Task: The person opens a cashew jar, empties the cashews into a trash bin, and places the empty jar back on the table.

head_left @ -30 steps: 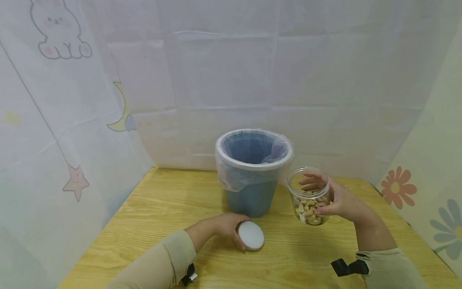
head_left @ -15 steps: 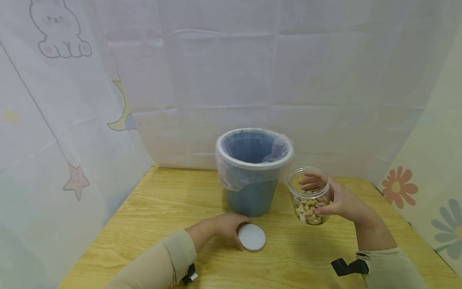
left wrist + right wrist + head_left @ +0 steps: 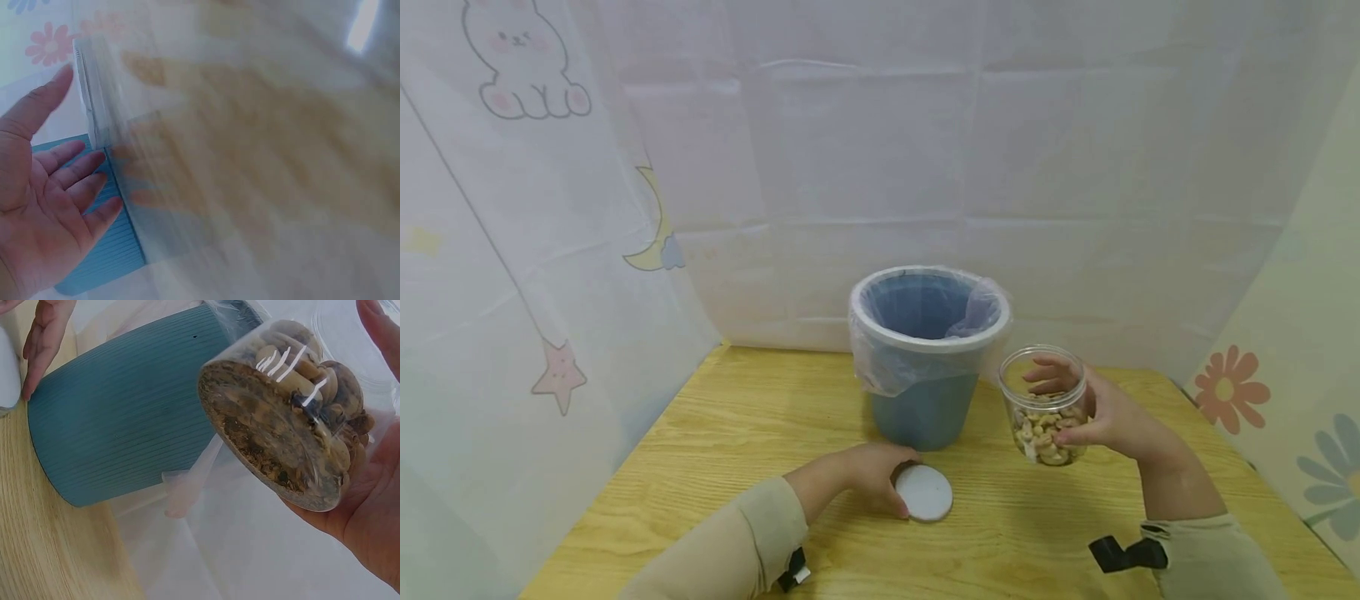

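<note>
My right hand (image 3: 1105, 417) grips a clear, lidless plastic jar (image 3: 1043, 375), thumb on one side and fingers on the other. Cashew nuts (image 3: 1047, 437) fill its lower part, and it is raised over the table. From below, the right wrist view shows the jar's round base (image 3: 269, 434) with dark bits inside. A round white lid (image 3: 924, 493) lies flat on the wooden table. Beside its left edge is my left hand (image 3: 871, 477), thumb and fingers spread loosely about the rim. In the left wrist view, the lid (image 3: 90, 94) stands just past the relaxed fingers.
Behind the hands stands a blue waste bin (image 3: 921, 408) with a white rim and a clear bag liner (image 3: 883, 375). Its top is open. Pale printed cloth (image 3: 850, 167) walls in the wooden table (image 3: 737, 408) at the back and sides.
The white lid has gone from slightly tilted in my left hand to flat on the table, a little to the right. My right hand and the jar have hardly moved.
</note>
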`<state>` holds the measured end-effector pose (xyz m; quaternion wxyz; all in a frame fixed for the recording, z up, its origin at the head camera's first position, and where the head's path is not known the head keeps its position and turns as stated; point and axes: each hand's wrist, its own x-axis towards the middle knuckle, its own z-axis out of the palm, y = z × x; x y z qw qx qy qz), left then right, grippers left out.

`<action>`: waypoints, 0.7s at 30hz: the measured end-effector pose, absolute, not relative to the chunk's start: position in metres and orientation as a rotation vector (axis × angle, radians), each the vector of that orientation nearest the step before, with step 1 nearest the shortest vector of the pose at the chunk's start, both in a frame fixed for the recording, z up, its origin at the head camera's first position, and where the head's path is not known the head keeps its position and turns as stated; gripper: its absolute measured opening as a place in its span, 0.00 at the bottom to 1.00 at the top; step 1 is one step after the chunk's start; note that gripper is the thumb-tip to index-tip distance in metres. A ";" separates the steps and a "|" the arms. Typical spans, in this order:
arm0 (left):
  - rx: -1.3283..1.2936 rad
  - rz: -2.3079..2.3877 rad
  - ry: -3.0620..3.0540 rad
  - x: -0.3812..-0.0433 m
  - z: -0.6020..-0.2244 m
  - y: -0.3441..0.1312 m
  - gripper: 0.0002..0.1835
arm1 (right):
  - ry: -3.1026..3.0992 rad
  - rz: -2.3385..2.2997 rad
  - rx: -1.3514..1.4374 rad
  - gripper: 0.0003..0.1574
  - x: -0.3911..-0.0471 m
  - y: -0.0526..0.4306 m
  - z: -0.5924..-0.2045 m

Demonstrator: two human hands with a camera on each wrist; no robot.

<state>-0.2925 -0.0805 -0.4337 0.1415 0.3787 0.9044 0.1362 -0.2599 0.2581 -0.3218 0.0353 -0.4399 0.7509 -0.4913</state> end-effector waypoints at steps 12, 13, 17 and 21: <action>1.206 0.422 2.574 -0.289 -0.416 -0.081 0.45 | 2.375 -1.512 -1.339 0.54 -0.261 0.257 -0.317; 1.212 0.420 2.575 -0.288 -0.414 -0.081 0.45 | 2.380 -1.514 -1.338 0.54 -0.261 0.257 -0.317; 1.234 0.413 2.578 -0.286 -0.407 -0.082 0.42 | 2.392 -1.523 -1.327 0.53 -0.261 0.256 -0.315; 1.252 0.455 2.577 -0.282 -0.395 -0.083 0.41 | 2.398 -1.524 -1.333 0.52 -0.261 0.256 -0.314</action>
